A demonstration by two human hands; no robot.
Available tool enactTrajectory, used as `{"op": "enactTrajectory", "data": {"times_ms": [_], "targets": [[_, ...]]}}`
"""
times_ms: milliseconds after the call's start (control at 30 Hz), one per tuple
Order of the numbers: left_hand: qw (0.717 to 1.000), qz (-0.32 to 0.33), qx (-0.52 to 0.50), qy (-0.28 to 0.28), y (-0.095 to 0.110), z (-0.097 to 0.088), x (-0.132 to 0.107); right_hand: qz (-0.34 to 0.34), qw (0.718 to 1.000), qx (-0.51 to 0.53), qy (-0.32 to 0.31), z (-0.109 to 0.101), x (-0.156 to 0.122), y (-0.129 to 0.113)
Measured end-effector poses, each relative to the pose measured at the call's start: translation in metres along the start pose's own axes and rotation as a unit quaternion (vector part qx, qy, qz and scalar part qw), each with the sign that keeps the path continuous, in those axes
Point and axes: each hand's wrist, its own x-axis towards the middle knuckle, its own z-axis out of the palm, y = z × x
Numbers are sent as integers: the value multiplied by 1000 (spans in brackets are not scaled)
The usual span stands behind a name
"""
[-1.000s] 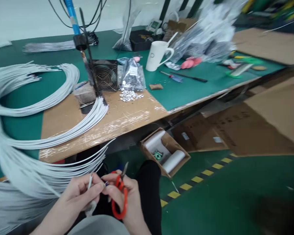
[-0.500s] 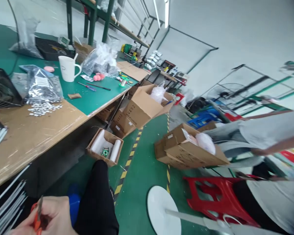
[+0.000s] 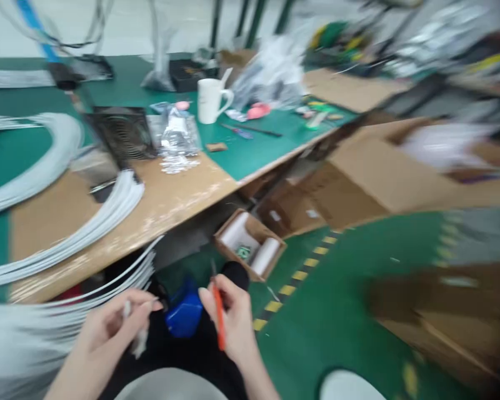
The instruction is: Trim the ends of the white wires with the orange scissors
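Observation:
My left hand (image 3: 116,322) is pinched closed around small white pieces (image 3: 140,343), blurred, which stick out below the fingers. My right hand (image 3: 233,311) grips an orange-handled tool (image 3: 220,319) with a thin dark tip pointing up; its exact kind is unclear. Both hands are above my lap, a short gap apart. To the left of my left hand, a bundle of white cables (image 3: 120,289) hangs by the bench edge. Another white cable bundle (image 3: 108,222) curves across the brown board (image 3: 183,194).
On the bench stand a white mug (image 3: 209,103), a black fan (image 3: 125,133), plastic bags (image 3: 270,78) and small white parts (image 3: 179,164). An open carton (image 3: 270,278) with white rolls sits beyond my knee. Larger cartons (image 3: 366,178) stand to the right. Below is a blue object (image 3: 185,314).
The view has swung left and down towards the bench and my lap. My left hand has come into view. My right hand still holds the orange-handled tool, now nearer the middle.

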Motion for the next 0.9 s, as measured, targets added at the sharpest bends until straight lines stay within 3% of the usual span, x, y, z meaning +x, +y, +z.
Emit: {"op": "enactTrajectory", "data": {"times_ms": [67,133,300,400,567,900], "targets": [[1000,-16,-4,10,9,-6,-9,7,999,-14,-52,-7,0,7],[999,-29,-25,10,14,-3,-8,-31,988,-106,-105,-10,-2,12],[999,-29,-24,-18,12,2,-5,-145,933,-256,-206,-3,-10,6],[999,-13,-10,-44,8,-1,-6,-147,921,-278,-230,3,-9,0],[999,22,29,-33,7,-1,-7,-118,921,-269,-254,8,-8,-7],[997,30,57,-32,3,1,-9,-105,917,-283,-260,8,-11,-15]]}}
